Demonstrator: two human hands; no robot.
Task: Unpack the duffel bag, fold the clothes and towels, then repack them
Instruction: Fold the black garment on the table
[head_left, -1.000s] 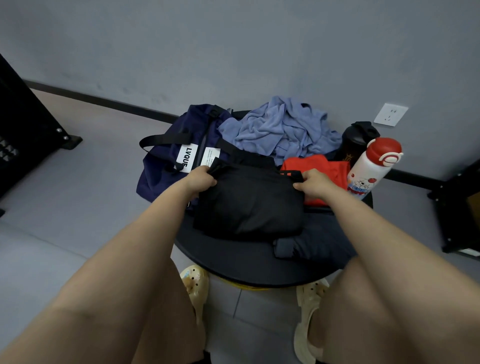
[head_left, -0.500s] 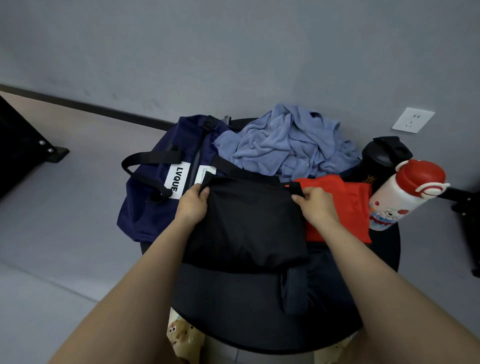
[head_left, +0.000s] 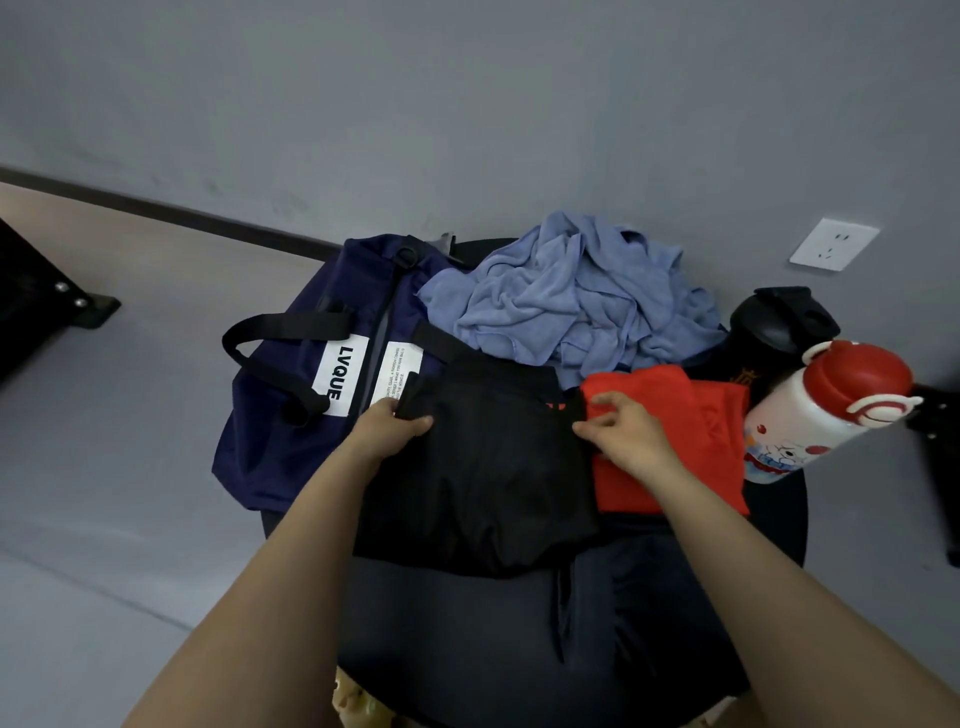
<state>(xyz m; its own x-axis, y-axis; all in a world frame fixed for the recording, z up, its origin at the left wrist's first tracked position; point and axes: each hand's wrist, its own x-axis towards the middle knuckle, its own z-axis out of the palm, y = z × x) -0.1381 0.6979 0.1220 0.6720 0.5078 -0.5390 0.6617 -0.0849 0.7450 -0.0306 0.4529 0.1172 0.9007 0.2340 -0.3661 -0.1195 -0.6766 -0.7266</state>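
A folded black garment (head_left: 488, 467) lies in the middle of the round black table (head_left: 447, 649). My left hand (head_left: 387, 428) grips its upper left corner. My right hand (head_left: 621, 434) pinches its upper right corner, next to a folded red garment (head_left: 691, 447). The navy duffel bag (head_left: 291, 384) with a white LVQUE label lies at the left, partly hanging over the table's edge. A crumpled blue towel (head_left: 566, 296) is heaped behind the black garment. Another dark garment (head_left: 644, 613) lies at the near right.
A white bottle with a red cap (head_left: 821, 410) and a black bottle (head_left: 779, 322) stand at the table's right side. The grey wall with a socket (head_left: 834, 244) is close behind. A black stand (head_left: 47, 301) sits on the floor at the left.
The view has moved closer and lower over the table. Both hands have stayed on the black garment's top corners, and the garment lies flatter against the bag.
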